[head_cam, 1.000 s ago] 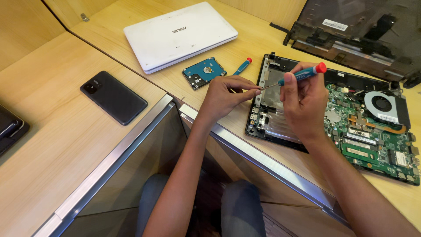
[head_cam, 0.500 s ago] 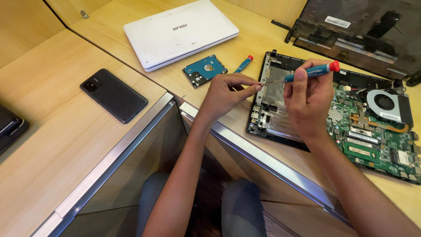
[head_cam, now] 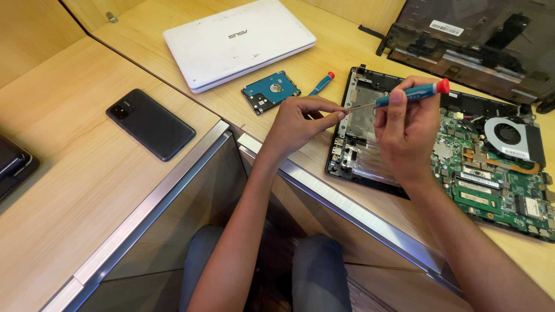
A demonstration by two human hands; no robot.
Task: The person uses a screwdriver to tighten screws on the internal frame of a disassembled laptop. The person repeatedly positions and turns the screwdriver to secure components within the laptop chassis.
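Observation:
My right hand [head_cam: 407, 130] grips a blue screwdriver with a red cap [head_cam: 413, 93], held almost level above an opened black laptop base [head_cam: 358, 164]. My left hand [head_cam: 300, 121] pinches the tip of its metal shaft between thumb and fingers, just left of the base. The base shows a green circuit board [head_cam: 485, 185] and a round fan [head_cam: 509, 134]. A second small blue screwdriver [head_cam: 321, 84] lies on the wooden desk beside a bare hard drive [head_cam: 270, 91].
A shut white laptop [head_cam: 240, 43] lies at the back. A black laptop cover [head_cam: 480, 40] rests at the far right. A black phone [head_cam: 150, 123] lies on the left desk, with a dark device [head_cam: 13, 164] at the left edge. My knees [head_cam: 321, 271] sit below the desk gap.
The screwdriver has tilted from steeply slanted to almost level, its red cap swinging right. My left hand has closed on the shaft tip. Both hands stay above the laptop's left side.

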